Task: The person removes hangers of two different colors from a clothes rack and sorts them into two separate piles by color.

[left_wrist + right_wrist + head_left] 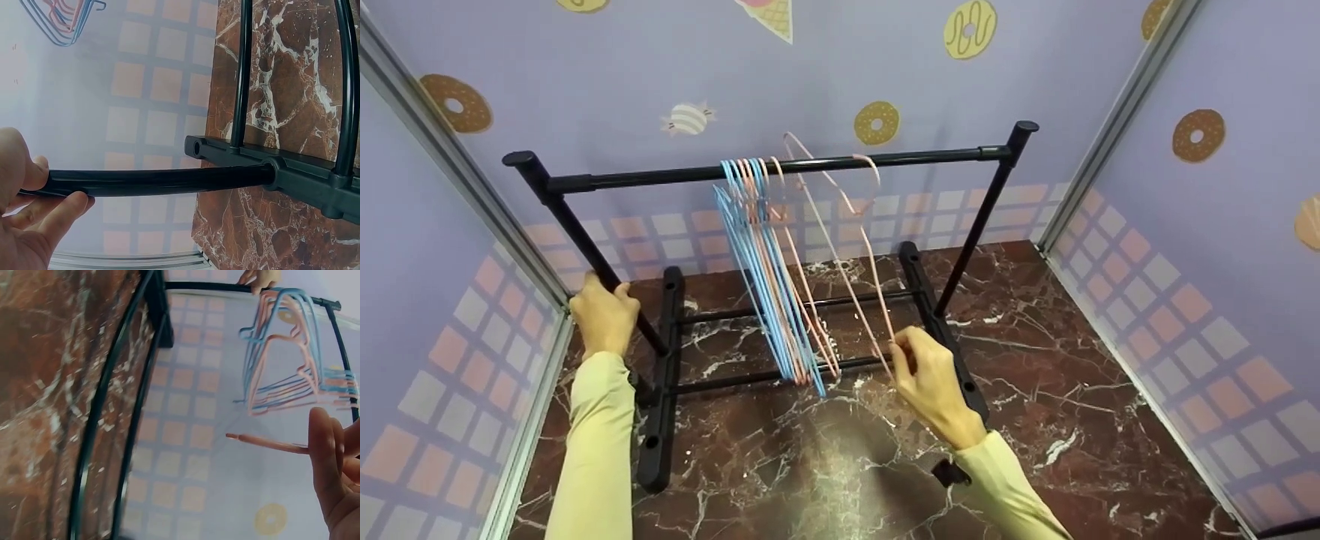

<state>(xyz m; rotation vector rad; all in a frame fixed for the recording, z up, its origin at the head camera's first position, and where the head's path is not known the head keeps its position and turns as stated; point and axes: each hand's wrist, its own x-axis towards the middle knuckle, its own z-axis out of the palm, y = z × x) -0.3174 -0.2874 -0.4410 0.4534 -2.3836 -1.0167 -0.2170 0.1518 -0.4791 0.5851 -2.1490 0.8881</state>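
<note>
My left hand [606,313] grips the left post [579,232] of a black clothes rack, thumb and fingers around the tube in the left wrist view. My right hand [931,379] pinches the lower end of a pink clothes hanger [872,259]. That hanger's hook lies over the top bar [660,177], and its body slants, with one corner rising behind the bar. Left of it, several blue and pink hangers [765,277] hang bunched together on the bar. In the right wrist view, only a short piece of the held hanger [270,443] shows beyond the fingers.
The rack stands on a dark red marbled floor [1057,420] by its two black feet [658,442], which two low crossbars join. Purple walls [810,82] with sweets and tile patterns close in behind and on both sides. A small dark object [951,472] shows beside the right sleeve.
</note>
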